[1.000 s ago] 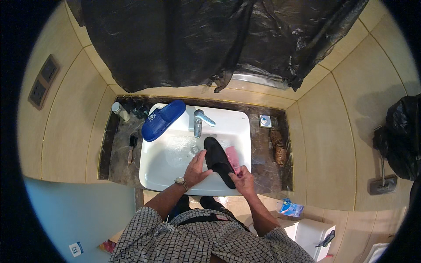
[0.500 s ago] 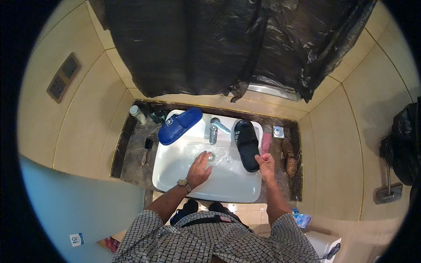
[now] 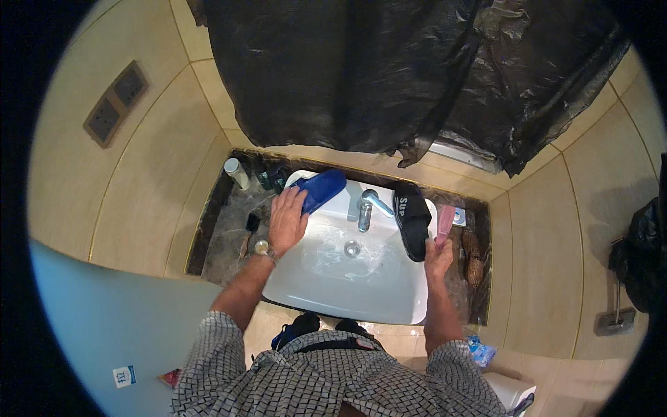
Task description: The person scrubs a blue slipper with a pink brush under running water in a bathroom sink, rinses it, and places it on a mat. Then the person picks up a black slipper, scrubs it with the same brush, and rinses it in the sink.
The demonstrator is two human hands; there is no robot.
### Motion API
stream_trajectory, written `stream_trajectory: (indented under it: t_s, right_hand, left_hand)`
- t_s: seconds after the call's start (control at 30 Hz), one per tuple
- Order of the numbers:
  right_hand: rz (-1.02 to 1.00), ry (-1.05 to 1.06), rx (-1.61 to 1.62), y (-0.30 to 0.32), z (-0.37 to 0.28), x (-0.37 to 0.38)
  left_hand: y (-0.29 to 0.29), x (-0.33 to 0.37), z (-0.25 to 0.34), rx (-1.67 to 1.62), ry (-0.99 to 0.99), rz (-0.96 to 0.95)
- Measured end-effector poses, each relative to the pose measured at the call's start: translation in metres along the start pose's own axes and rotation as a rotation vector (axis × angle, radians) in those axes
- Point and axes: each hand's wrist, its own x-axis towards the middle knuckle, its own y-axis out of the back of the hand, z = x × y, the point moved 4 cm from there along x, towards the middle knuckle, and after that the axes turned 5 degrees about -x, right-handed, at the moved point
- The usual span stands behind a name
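Note:
A blue slipper (image 3: 325,189) rests on the back left rim of the white sink (image 3: 326,295). My left hand (image 3: 287,221), with a watch at the wrist, is laid over the slipper's near end, its fingers on top and the thumb at the edge. At the right rim, my right hand (image 3: 438,258) is closed round a pink, flat, oblong brush (image 3: 446,224); its bristles are hidden. Just left of it, a black slipper (image 3: 413,219) leans over the sink's back right side. Between the slippers stands a chrome faucet (image 3: 366,208), above the drain (image 3: 352,248).
On the left counter are a white bottle (image 3: 237,173), dark green bottles (image 3: 267,178) and a small black-headed brush (image 3: 251,224). A brown textured object (image 3: 472,257) and a small white box (image 3: 459,217) sit on the right. Black plastic sheeting (image 3: 389,76) hangs behind the sink.
My left hand has moved from over the drain, left and back, onto the blue slipper. My right hand has left the black slipper's end, and the pink brush is lifted in it.

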Motion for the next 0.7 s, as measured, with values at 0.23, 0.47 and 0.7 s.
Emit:
stream_trajectory:
  t_s: [0.23, 0.47, 0.7]
  right_hand:
    - [-0.217, -0.146, 0.213, 0.012, -0.028, -0.114]
    - [-0.607, -0.41, 0.234, 0.004, -0.054, -0.167]
    - [-0.714, -0.218, 0.005, -0.02, -0.033, -0.149]
  left_hand:
    - [-0.037, 0.054, -0.045, 0.107, -0.26, -0.609]
    - [-0.046, 0.078, -0.019, 0.071, -0.32, -0.75]
    - [-0.047, 0.022, 0.03, -0.349, -0.137, -0.599]
